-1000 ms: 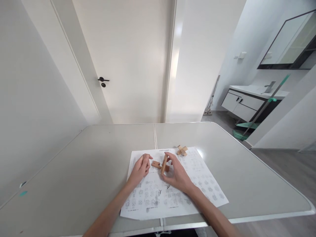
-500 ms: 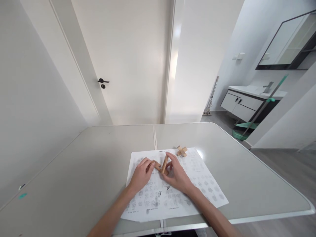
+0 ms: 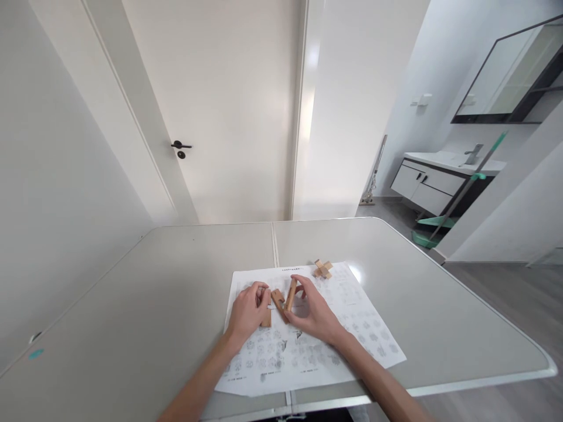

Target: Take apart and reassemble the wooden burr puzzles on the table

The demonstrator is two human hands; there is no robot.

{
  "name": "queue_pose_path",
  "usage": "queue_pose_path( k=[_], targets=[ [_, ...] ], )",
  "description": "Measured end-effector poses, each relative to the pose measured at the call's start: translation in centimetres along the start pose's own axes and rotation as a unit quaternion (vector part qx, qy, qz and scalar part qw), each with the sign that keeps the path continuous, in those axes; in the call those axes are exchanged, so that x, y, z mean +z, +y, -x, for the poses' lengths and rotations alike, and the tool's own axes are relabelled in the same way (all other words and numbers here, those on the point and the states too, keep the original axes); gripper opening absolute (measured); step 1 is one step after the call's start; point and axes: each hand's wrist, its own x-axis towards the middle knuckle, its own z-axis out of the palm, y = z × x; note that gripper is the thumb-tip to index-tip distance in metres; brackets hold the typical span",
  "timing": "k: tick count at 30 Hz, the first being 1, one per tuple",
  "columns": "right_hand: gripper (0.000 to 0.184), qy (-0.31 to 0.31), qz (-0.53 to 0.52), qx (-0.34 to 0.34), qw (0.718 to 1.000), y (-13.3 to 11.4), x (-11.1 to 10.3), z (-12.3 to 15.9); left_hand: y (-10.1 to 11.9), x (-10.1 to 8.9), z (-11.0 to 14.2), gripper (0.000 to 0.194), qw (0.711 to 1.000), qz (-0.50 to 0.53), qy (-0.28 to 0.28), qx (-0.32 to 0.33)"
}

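My right hand pinches a notched wooden puzzle piece at its two ends, thumb low and fingertips high, so that it stands tilted over the paper. Just left of it another notched wooden piece lies slanted on the sheet, its lower end close to the held one. My left hand is closed around a further wooden piece, which shows below and between the fingers. Past my right hand, at the sheet's top edge, sits a cross-shaped wooden puzzle of interlocked bars.
A printed paper sheet with rows of small diagrams lies under both hands. It rests on a grey table with a seam down its middle and a pale metal rim. Behind stands a white door; a washbasin cabinet is at right.
My left hand has moved slightly left, away from the slanted piece, and a wooden piece now shows under its fingers. My right hand still holds its piece in nearly the same place.
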Motion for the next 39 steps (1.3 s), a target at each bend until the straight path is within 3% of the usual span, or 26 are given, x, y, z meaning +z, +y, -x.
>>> queue_pose_path(
  k=[7,20,25,29,34,39],
  targets=[
    [0.073,0.06,0.034,0.052,0.996,0.8,0.0,-0.3,0.4,-0.1,0.1,0.025,0.998,-0.058,-0.005,0.019],
    [0.073,0.02,0.034,0.01,0.999,1.0,0.1,0.0,0.0,0.2,0.4,0.022,0.99,-0.136,0.001,0.032],
    [0.074,-0.01,0.0,0.002,1.0,0.8,0.1,0.2,-0.1,0.2,0.4,0.021,0.997,-0.07,0.019,0.041],
    [0.075,-0.038,-0.04,-0.015,0.998,0.2,0.1,0.3,0.6,-0.1,0.6,0.015,0.995,-0.005,0.007,0.102],
    [0.078,-0.043,-0.071,-0.01,0.996,-0.1,-0.1,0.3,1.3,-0.5,1.1,0.05,0.982,0.002,-0.062,0.176],
    [0.074,-0.004,-0.028,0.009,1.0,-0.1,-0.4,0.1,1.0,-0.4,1.2,0.076,0.978,-0.001,-0.093,0.187]
  ],
)
